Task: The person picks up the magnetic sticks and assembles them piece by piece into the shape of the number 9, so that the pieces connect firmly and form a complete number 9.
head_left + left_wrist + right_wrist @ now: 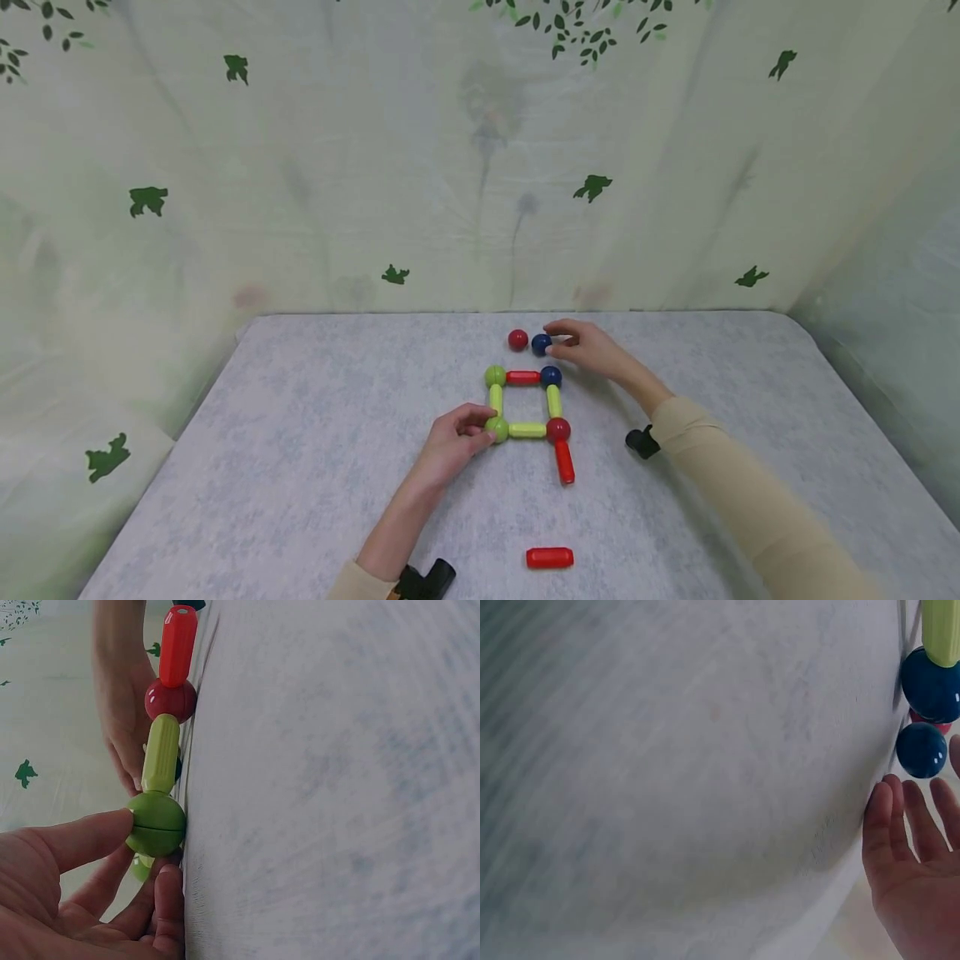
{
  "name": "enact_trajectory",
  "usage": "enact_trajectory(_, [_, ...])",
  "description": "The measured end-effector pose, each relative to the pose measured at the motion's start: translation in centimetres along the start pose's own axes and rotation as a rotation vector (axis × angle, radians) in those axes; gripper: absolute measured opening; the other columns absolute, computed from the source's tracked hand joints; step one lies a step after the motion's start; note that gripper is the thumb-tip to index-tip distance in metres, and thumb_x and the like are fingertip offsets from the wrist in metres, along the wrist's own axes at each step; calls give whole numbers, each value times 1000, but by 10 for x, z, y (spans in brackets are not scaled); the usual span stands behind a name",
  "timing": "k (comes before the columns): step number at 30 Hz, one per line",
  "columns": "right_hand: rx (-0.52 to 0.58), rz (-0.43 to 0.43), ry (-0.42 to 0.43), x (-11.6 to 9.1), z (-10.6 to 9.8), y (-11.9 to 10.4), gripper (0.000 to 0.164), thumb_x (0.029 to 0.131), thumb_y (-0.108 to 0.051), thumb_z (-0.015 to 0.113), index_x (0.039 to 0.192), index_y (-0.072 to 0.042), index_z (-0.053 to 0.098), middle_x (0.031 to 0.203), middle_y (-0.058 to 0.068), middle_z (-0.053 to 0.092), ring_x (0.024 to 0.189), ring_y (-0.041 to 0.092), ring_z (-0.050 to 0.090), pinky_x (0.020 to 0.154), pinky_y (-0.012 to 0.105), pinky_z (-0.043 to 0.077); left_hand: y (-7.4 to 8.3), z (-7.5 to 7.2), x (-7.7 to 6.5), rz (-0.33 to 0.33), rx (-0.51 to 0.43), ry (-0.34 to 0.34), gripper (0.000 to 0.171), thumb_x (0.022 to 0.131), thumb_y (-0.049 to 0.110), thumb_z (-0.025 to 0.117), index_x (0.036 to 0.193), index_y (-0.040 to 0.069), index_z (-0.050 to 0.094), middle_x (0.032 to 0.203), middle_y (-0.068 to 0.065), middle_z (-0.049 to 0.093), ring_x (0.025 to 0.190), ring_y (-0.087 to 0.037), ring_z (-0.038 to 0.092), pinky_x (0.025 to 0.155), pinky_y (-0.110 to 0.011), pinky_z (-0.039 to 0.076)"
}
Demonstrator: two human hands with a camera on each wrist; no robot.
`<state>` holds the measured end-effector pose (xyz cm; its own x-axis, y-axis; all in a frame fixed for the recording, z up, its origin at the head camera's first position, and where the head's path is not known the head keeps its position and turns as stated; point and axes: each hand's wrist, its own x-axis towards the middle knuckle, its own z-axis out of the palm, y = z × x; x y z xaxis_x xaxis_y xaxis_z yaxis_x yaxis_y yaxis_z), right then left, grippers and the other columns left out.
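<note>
Rods and balls form a square on the table. My left hand point(450, 446) pinches its near-left green ball point(498, 430) between thumb and fingers. Yellow-green rods point(528, 430) make up three sides and a red rod point(522, 377) the far one. The other corners are a green ball point(494, 376), a blue ball point(551, 377) and a red ball point(558, 429). From that red ball another red rod point(565, 462) points toward me. Behind the square, my right hand point(588, 348) reaches around a loose blue ball point(921, 751), fingers extended and thumb right at its side.
A loose red ball point(518, 339) sits just left of the loose blue one. Nearer me lies a separate red rod point(550, 557). The grey-white table point(315, 442) ends at a pale curtain point(420, 167) with leaf prints, which also hangs along both sides.
</note>
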<state>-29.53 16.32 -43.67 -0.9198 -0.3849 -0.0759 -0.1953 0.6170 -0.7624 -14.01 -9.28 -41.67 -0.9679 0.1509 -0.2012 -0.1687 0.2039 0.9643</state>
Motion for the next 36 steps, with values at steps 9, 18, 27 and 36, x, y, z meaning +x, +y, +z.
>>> enact_trajectory(9, [-12,55,27,8,9,-6,49,93,-23,70,137,-8,56,136,15,55,119,34,53,94,44,48,-24,0,14,8,10,10,28,89,3,67,117,3,67,105,-10,60,90,-20,51,72,-29,44])
enact_trajectory(18, [-36,103,32,10,8,-6,45,92,-23,71,133,-9,59,130,13,58,116,30,54,94,43,48,-21,0,14,4,4,11,29,90,4,67,118,3,66,105,-10,60,89,-20,51,71,-29,44])
enact_trajectory(27, [-50,79,68,-3,-2,-2,47,92,-23,72,133,-7,59,126,13,61,108,29,58,84,38,52,-25,1,15,4,6,11,28,89,3,67,117,4,67,102,-8,59,88,-19,51,72,-28,44])
enact_trajectory(36, [-15,35,73,-36,-13,-11,42,91,-22,72,129,-8,61,118,8,64,105,27,58,85,40,50,-25,1,16,12,3,5,27,90,3,66,117,3,66,106,-10,60,90,-20,51,73,-30,45])
